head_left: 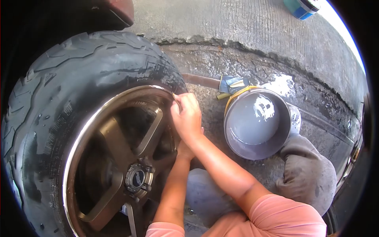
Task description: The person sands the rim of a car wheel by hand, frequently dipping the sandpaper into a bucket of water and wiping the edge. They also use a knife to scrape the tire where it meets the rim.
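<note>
My right hand (pixel 188 117) is at the outer lip of a bronze wheel rim (pixel 112 136), its fingers pinched on a thin, brownish, stick-like piece (pixel 176 100) whose kind I cannot make out. The tip of that piece is close to the edge where rim and black tire (pixel 51 114) meet. Lower down, my left hand (pixel 185 150) rests by the right side of the rim. My right wrist covers most of it, and its fingers are hidden.
Right of the wheel stands a grey bucket (pixel 229 136) of cloudy water, with a yellow band on its rim. Dark blue sheets (pixel 226 84) lie behind it on wet, cracked concrete. A blue-and-white tub (pixel 302 10) is at the far top right. My bent knee (pixel 308 170) is beside the bucket.
</note>
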Demonstrator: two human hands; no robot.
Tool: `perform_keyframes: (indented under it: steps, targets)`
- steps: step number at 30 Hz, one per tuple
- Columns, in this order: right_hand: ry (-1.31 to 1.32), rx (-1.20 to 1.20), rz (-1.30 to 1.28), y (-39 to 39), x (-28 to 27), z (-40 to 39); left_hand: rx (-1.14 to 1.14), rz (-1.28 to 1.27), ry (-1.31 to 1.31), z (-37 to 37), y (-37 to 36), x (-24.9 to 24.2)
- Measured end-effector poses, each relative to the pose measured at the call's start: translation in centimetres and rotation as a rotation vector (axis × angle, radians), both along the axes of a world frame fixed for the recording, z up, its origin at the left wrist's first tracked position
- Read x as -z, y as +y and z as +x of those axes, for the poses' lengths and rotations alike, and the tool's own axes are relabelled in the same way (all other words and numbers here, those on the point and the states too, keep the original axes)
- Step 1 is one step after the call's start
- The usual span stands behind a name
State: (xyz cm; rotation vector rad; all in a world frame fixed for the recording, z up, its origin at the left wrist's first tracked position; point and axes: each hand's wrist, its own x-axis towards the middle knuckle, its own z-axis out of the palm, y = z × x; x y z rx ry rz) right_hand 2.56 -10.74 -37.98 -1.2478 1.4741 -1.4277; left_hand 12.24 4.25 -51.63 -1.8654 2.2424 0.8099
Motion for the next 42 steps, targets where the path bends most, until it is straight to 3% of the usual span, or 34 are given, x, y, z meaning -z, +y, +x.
perform_keyframes:
  steps: [2, 6, 8, 10, 13, 15, 17, 19, 21, 24, 35, 38, 42]
  targets:
    - [-0.008, -0.014, 0.057, 0.3, 0.0, -0.1, -0.019, -0.025, 0.026, 0.1, -0.3, 0.3]
    - [-0.014, 0.031, -0.022, -0.8, -1.5, -0.5, 0.201, -0.176, -0.133, -0.2, -0.5, -0.6]
    - [0.022, 0.007, 0.009, -0.2, -0.7, -0.3, -0.001, 0.001, -0.026, 0.5, 0.8, 0.7]
    - [0.054, -0.014, 0.074, 0.4, -0.4, -0.7, -0.065, 0.016, 0.025, 0.6, 0.3, 1.6]
    - [-0.01, -0.006, 0.022, -0.4, -1.8, -0.6, 0.104, -0.16, -0.074, 0.6, 0.5, 1.3]
    - [0.011, 0.009, -0.023, -0.7, -1.9, -0.7, 0.342, -0.296, -0.249, 0.5, 0.0, 0.0]
    - [0.058, -0.008, 0.044, 0.4, 0.5, -0.3, 0.143, -0.135, -0.088, 0.3, -0.3, -0.2]
    - [0.058, -0.028, 0.086, 0.4, -0.2, -0.8, 0.101, -0.105, -0.053, -0.4, -0.9, -0.7]
    - [0.05, -0.014, 0.033, -0.4, -1.4, -0.8, 0.209, -0.196, -0.159, -0.4, -0.6, -1.0]
    - [0.021, 0.0, 0.018, 0.1, -0.5, -0.5, 0.028, -0.047, -0.024, -0.1, -0.2, -0.3]
    - [0.061, -0.058, -0.009, 0.8, 1.3, -0.9, 0.08, -0.119, -0.004, -0.3, -0.7, -1.4]
    - [-0.006, -0.02, -0.072, -0.8, -0.8, -1.0, 0.04, -0.031, 0.031, -1.1, -1.1, -2.8]
    - [0.03, -0.051, 0.027, 0.5, 0.6, -1.2, 0.069, -0.053, -0.041, -0.5, -0.7, -2.0]
